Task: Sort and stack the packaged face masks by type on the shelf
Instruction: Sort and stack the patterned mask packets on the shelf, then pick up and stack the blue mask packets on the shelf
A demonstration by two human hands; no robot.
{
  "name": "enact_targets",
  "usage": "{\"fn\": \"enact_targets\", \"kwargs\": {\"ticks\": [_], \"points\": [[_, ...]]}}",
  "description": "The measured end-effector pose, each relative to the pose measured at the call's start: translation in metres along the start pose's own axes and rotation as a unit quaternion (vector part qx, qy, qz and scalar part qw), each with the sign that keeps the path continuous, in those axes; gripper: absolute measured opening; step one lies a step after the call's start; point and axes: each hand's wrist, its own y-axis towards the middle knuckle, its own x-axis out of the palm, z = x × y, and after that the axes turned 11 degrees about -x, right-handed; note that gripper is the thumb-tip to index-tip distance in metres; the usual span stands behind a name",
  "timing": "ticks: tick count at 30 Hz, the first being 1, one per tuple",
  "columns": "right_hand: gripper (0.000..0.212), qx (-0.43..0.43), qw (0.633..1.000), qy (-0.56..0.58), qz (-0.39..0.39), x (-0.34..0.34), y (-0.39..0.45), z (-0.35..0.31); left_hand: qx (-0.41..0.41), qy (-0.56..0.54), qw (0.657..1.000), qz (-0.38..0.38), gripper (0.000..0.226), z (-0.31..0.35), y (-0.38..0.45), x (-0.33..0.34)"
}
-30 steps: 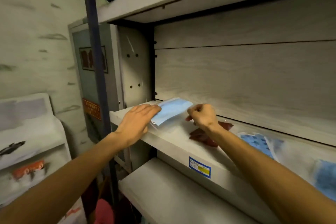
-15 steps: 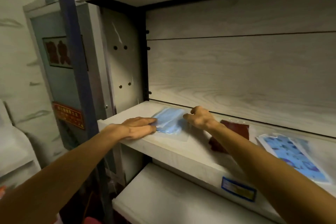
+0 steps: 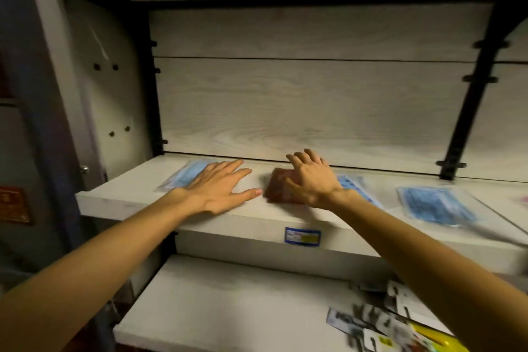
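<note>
A plain light-blue packaged mask [image 3: 185, 174] lies flat at the left end of the white shelf [image 3: 171, 208]. My left hand [image 3: 220, 187] hovers just right of it with fingers spread and straight, covering its right edge. A dark red packaged mask [image 3: 275, 184] lies in the middle of the shelf, and my right hand [image 3: 311, 177] is over it with fingers spread; whether it touches the pack I cannot tell. A blue patterned pack [image 3: 355, 186] peeks out behind my right wrist. Another blue mask pack [image 3: 434, 204] lies further right.
A wood-grain back panel closes the shelf bay, with black brackets [image 3: 451, 171] at the right. The lower shelf [image 3: 228, 303] carries several printed packets [image 3: 388, 328] at its right. A blue price label [image 3: 303, 236] sits on the shelf's front edge. A grey cabinet stands at left.
The light-blue mask was laid flat on the shelf's left end and let go. My left hand slid right off it; my right hand moved right over the dark red pack. The view panned right.
</note>
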Motion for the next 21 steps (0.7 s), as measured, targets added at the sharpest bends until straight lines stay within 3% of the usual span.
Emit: {"fn": "enact_targets", "kwargs": {"ticks": [5,11,21], "points": [[0.051,-0.036,0.996,-0.069,0.046,-0.056,-0.102,0.045,0.107,0.013,0.989,0.106,0.065,0.106,-0.019,-0.005],[0.032,-0.066,0.988,-0.113,0.078,-0.121,-0.266,0.102,0.189,-0.017,0.965,0.182,0.043,0.251,-0.067,0.006],[0.037,0.128,0.983,-0.117,0.061,-0.184,-0.470,0.207,0.361,-0.031,0.922,0.141,0.028,0.468,-0.133,0.013]]}}
